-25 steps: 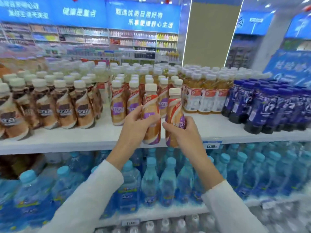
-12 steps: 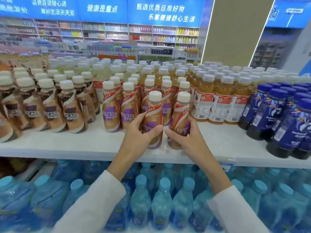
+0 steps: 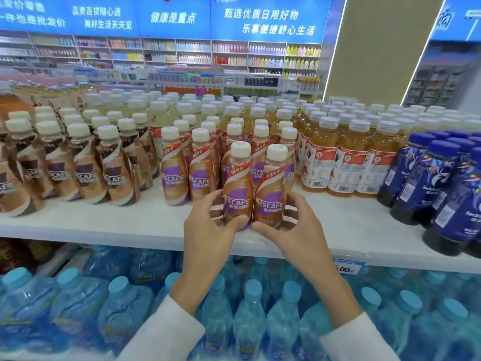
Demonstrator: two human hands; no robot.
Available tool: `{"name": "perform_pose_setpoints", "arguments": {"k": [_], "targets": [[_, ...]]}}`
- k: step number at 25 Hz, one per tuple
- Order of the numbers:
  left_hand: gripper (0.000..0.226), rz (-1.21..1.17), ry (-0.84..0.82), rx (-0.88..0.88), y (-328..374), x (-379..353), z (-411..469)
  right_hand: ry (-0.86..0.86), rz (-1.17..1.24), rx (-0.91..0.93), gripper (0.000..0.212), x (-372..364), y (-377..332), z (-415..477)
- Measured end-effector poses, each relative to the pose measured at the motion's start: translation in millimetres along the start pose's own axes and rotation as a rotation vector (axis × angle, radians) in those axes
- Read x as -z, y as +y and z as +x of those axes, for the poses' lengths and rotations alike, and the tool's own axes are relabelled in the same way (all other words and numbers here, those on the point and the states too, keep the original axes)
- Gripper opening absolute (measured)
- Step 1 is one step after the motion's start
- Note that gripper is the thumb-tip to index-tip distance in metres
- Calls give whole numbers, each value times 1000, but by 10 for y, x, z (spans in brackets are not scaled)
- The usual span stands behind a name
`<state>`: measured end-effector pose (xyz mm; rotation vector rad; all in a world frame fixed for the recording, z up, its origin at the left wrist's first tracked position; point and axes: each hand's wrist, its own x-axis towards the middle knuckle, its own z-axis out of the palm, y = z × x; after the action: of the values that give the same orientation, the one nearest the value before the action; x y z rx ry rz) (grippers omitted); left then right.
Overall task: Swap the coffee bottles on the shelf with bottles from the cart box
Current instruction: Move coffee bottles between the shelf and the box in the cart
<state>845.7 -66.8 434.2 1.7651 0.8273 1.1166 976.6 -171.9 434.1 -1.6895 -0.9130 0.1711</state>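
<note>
While the left coffee bottle (image 3: 238, 188) and right coffee bottle (image 3: 272, 194) stand touching at the front of the shelf (image 3: 104, 221), the left hand (image 3: 208, 231) and right hand (image 3: 295, 234) each grip one, fingers curled round its base.

Arms extended; left hand (image 3: 208, 231) grips left bottle (image 3: 237, 188), right hand (image 3: 296, 231) grips right bottle (image 3: 272, 190), thumbs nearly touching.

A wide beige pillar (image 3: 374, 48) is seen at the back of the store, and its left edge is lined by a thin white light strip (image 3: 335, 48). Left of the pillar, blue banners (image 3: 265, 19) with white Chinese writing are hung above wall shelves (image 3: 234, 54) filled with small colourful goods. Right of the pillar, a dark rack (image 3: 437, 84) is placed under another blue sign (image 3: 458, 19).
</note>
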Motion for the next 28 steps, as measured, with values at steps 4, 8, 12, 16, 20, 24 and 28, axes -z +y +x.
{"name": "perform_pose_setpoints", "arguments": {"k": [4, 8, 12, 16, 20, 24, 28], "targets": [[63, -23, 56, -8, -38, -46, 6, 123, 48, -26, 66, -93, 47, -22], [63, 52, 154, -40, -133, -144, 165, 88, 36, -16, 63, -217, 12, 161], [59, 114, 197, -22, -136, -219, 306, 75, -2, -1, 65, -315, 9, 344], [53, 143, 212, 0, -155, -254, 360, 69, -13, -13, 71, -364, 64, 429], [48, 194, 202, 4, -163, -283, 395, 88, -31, -7, 72, -402, 111, 467], [50, 202, 186, -21, -189, -276, 403, 87, -142, 9, 73, -453, 154, 480], [53, 193, 198, -29, -203, -268, 398, 84, -170, 28, 73, -475, 199, 483]]}}
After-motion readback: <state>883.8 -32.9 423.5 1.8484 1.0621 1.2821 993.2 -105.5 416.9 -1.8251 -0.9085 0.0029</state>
